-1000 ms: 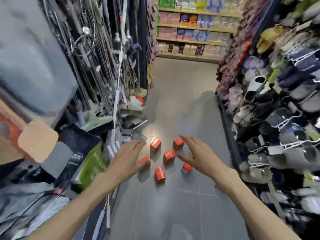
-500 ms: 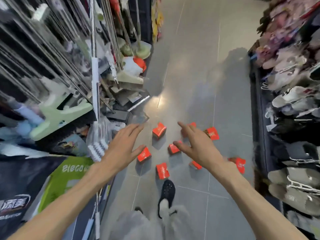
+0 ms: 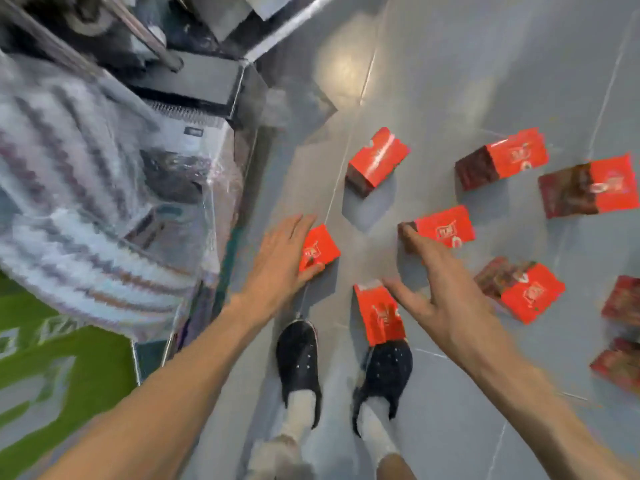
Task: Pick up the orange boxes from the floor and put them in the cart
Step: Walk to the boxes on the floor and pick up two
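Observation:
Several orange boxes lie scattered on the grey tiled floor (image 3: 467, 64). My left hand (image 3: 277, 265) wraps the nearest left box (image 3: 320, 249), fingers over its left side and thumb pressed on its near edge. My right hand (image 3: 440, 292) is spread open: its fingertips touch the dark end of a middle box (image 3: 446, 230), and its thumb hovers by a box (image 3: 379, 315) lying just ahead of my right shoe. More boxes sit farther out (image 3: 377, 161), (image 3: 516, 157), (image 3: 613, 188) and to the right (image 3: 530, 296). No cart is in view.
My two dark shoes (image 3: 299, 358) (image 3: 388, 368) stand right behind the boxes. A shelf base (image 3: 194, 81) with plastic-wrapped striped goods (image 3: 86, 202) and a green pack (image 3: 52, 375) lines the left side. Further boxes lie blurred at the right edge (image 3: 620, 368).
The view has dropped down close to the floor. Both hands have come down onto the boxes, the left closing on one and the right reaching a middle one.

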{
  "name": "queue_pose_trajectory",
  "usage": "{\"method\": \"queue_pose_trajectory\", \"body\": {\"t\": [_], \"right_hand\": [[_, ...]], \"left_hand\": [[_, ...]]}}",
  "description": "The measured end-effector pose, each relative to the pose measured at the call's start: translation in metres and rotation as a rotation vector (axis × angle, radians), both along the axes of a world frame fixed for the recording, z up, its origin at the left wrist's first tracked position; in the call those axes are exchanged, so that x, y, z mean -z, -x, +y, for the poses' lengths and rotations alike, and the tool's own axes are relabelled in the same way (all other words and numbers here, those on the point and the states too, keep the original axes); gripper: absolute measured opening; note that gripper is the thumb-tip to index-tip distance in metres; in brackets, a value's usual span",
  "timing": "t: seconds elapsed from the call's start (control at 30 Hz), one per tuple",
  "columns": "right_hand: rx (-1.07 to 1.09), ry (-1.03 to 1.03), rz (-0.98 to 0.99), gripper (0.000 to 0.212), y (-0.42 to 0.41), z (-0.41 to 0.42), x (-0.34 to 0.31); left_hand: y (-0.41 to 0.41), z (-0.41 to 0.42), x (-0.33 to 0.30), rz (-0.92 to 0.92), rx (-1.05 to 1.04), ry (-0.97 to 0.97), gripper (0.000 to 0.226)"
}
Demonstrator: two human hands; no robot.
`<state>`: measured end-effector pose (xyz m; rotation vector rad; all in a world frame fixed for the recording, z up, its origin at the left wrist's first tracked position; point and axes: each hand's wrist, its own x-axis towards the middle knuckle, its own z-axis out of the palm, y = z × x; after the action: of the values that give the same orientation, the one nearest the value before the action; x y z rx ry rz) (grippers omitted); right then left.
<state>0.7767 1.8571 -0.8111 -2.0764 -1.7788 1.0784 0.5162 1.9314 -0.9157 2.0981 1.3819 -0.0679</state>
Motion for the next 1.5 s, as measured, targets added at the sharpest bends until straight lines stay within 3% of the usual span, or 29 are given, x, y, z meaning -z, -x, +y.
{"method": "queue_pose_trajectory", "body": {"t": [0.13,0.23,0.47,0.6,0.77,0.9,1.0,1.2,1.5], "right_hand": [[0.060,0.062,0.006,0.073,0.004,-0.027,0.075],[0.076,0.111,0.026,0.074,0.007,-0.046,0.100],[0.224,0.246,0.035,0.077,0.007,-0.064,0.081],[0.349,0.335,0.048,0.087,0.021,-0.072,0.103],[0.521,0.411,0.012,0.108,0.062,-0.094,0.165],[0.588,0.283,-0.133,0.103,0.080,-0.107,0.190],[0.566,0.252,-0.122,0.096,0.074,-0.105,0.187],[0.470,0.178,-0.029,0.081,0.040,-0.064,0.086],[0.177,-0.117,-0.074,0.083,0.005,0.044,-0.229]], "left_hand": [[-0.002,-0.015,0.091,0.095,-0.029,0.081,0.116],[-0.003,-0.017,0.115,0.088,-0.082,0.030,0.104],[0.007,-0.023,0.043,-0.025,-0.123,0.082,0.098],[0.010,-0.039,0.006,-0.079,-0.208,0.105,0.095],[0.012,-0.053,0.021,-0.115,-0.284,0.091,0.097],[0.016,-0.065,0.039,-0.127,-0.301,0.092,0.098],[0.017,-0.065,0.030,-0.149,-0.290,0.106,0.096],[0.010,-0.038,-0.062,-0.144,-0.274,0.086,0.092],[0.000,0.021,-0.340,-0.177,-0.185,-0.115,0.086]]}}
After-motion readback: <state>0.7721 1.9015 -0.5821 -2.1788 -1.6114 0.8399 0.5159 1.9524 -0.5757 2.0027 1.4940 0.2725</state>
